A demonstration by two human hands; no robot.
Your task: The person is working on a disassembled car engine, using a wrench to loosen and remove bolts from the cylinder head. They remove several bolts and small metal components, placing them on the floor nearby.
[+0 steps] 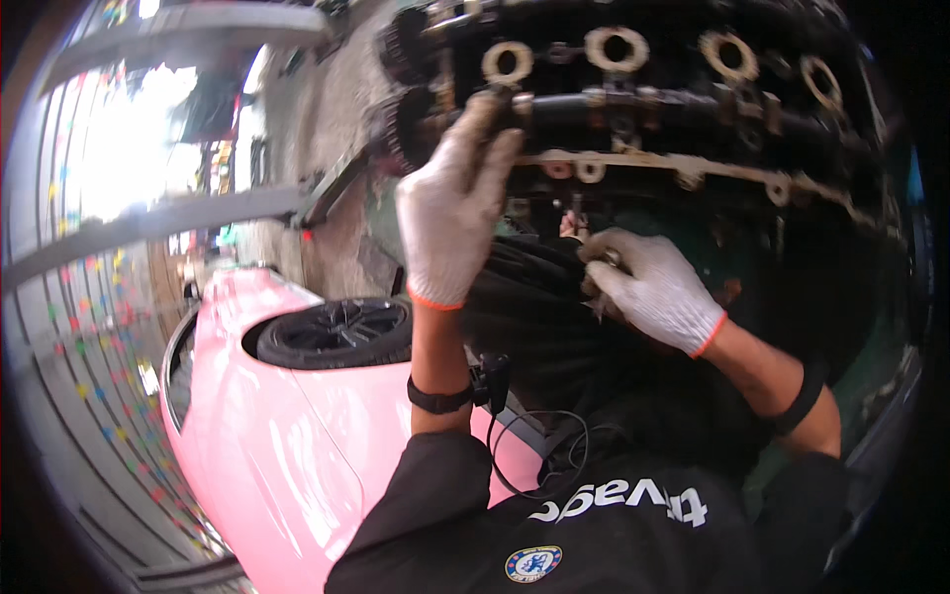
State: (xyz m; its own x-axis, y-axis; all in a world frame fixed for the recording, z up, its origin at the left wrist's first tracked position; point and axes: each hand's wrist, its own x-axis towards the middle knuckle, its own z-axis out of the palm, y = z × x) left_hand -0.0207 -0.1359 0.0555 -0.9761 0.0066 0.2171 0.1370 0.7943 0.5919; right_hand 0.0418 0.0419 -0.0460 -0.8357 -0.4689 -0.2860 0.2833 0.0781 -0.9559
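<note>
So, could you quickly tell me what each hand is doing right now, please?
Left hand: gloved, fingers curled over a dark engine part; whether it grips cannot be told.
Right hand: gloved, closed around a small metal piece.

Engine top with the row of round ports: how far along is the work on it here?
Done: the engine lies uncovered, its ringed ports exposed. In hand: the gloved left hand grips the dark part at the engine's near edge, while the right hand pinches a small metal piece below. Left: cannot tell from this view.
</note>
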